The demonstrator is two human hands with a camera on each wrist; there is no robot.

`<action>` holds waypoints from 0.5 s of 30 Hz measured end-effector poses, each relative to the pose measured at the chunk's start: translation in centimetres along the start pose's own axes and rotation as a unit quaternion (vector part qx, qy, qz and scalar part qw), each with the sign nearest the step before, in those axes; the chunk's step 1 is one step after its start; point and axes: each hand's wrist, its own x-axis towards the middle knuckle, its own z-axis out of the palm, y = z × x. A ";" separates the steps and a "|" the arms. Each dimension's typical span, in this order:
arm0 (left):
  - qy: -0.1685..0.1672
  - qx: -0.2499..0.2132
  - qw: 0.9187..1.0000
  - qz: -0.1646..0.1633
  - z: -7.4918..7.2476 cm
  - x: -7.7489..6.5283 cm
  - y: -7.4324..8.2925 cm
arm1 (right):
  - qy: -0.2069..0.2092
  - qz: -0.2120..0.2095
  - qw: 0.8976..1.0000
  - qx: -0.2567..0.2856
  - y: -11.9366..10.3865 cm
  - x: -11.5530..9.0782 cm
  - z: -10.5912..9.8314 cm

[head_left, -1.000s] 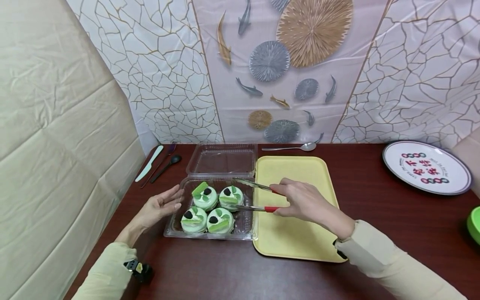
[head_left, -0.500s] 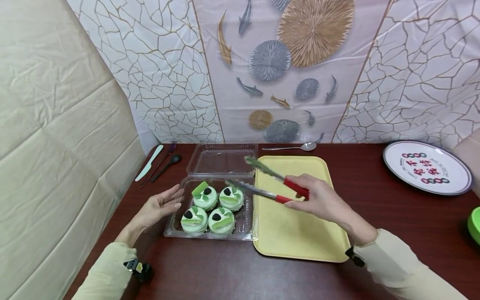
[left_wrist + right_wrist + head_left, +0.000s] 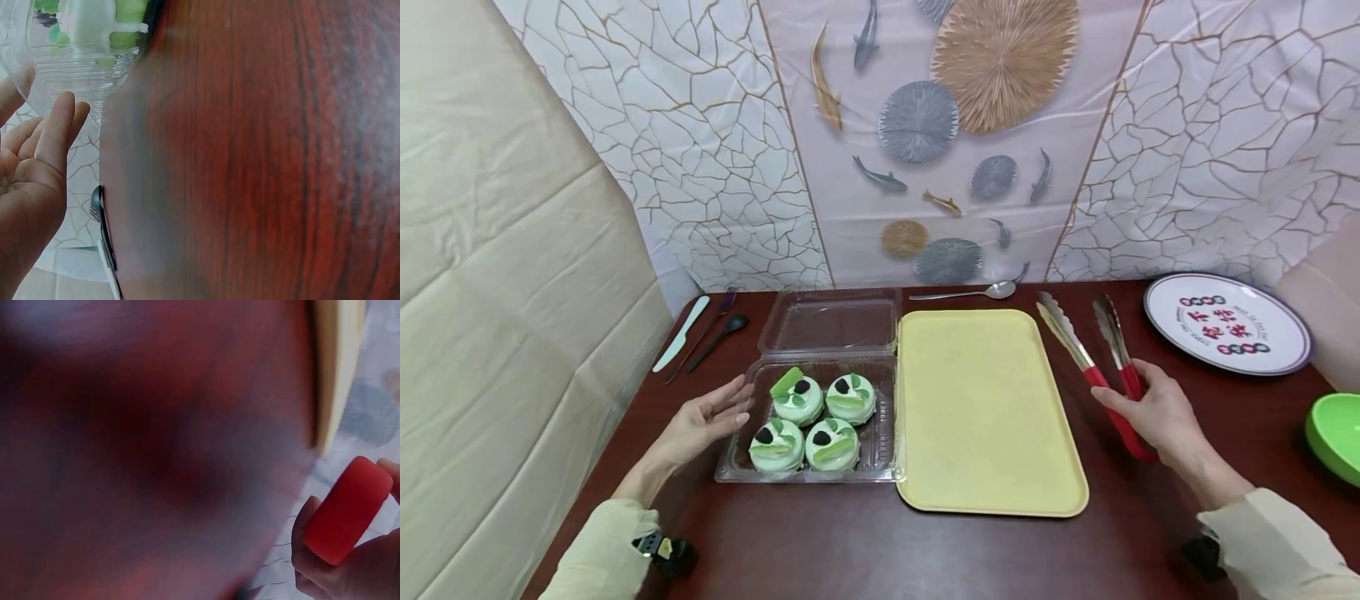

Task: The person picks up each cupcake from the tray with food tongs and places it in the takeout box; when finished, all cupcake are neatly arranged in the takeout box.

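My right hand (image 3: 1161, 408) grips a pair of red-handled metal tongs (image 3: 1123, 383) to the right of the yellow tray (image 3: 992, 417). The two arms of the tongs are spread, with nothing between their tips. In the right wrist view the red end of the tongs (image 3: 349, 510) shows between my thumb and fingers. My left hand (image 3: 696, 425) is at the left side of a clear plastic container (image 3: 880, 477), its fingers extended along the wall. Inside sit several green-and-white cakes (image 3: 832, 445), topped with dark berries and green pieces. The container's lid (image 3: 831, 321) lies folded back behind it.
A metal spoon (image 3: 996, 290) lies behind the tray. At the back left are a pale knife (image 3: 683, 333), a dark spoon (image 3: 718, 342) and a fork (image 3: 703, 333). On the right stand a white plate with red writing (image 3: 1270, 312) and a green bowl (image 3: 1337, 433).
My right hand has carried the tongs from over the cakes, across the tray, to its right side. The tongs now point away from me. My left hand stays by the container.
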 end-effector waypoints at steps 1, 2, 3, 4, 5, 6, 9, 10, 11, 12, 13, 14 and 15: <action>0.001 0.001 1.000 -0.001 0.0 -0.1 -0.1 | -0.007 0.015 1.000 0.005 0.5 0.0 0.0; 0.003 0.000 1.000 -0.006 -0.1 -0.1 -0.1 | -0.008 0.024 1.000 0.008 0.8 0.1 0.1; 0.004 -0.002 1.000 -0.010 -0.1 -0.2 -0.1 | -0.007 0.032 0.999 0.010 1.1 0.1 0.1; 0.006 -0.003 1.000 -0.013 -0.1 -0.3 -0.1 | -0.008 0.040 0.999 0.011 1.4 0.1 0.2; 0.007 -0.005 1.000 -0.017 -0.1 -0.3 -0.1 | -0.007 0.045 0.999 0.014 1.7 0.1 0.3; 0.006 -0.005 1.000 -0.017 -0.1 -0.3 -0.1 | -0.007 0.052 0.999 0.014 1.8 0.1 0.3; 0.003 -0.003 1.000 -0.015 0.0 -0.3 0.0 | 0.000 0.059 0.998 0.019 2.2 0.0 0.5; 0.001 -0.001 1.000 -0.013 0.0 -0.2 0.1 | 0.003 0.061 0.998 0.020 2.3 -0.1 0.5; 0.001 0.001 1.000 -0.011 0.0 -0.2 0.1 | 0.007 0.063 0.998 0.021 2.3 -0.1 0.5; 0.000 0.002 1.000 -0.009 0.0 -0.1 0.1 | 0.011 0.065 0.998 0.021 2.4 -0.1 0.6; 0.000 0.003 1.000 -0.008 0.0 -0.1 0.1 | 0.016 0.067 0.997 0.021 2.4 -0.1 0.6; -0.001 0.003 1.000 -0.007 0.1 -0.1 0.2 | 0.022 0.069 0.997 0.018 2.4 -0.1 0.6; 0.000 0.003 1.000 -0.006 0.1 0.0 0.2 | 0.028 0.071 0.997 0.014 2.4 -0.1 0.6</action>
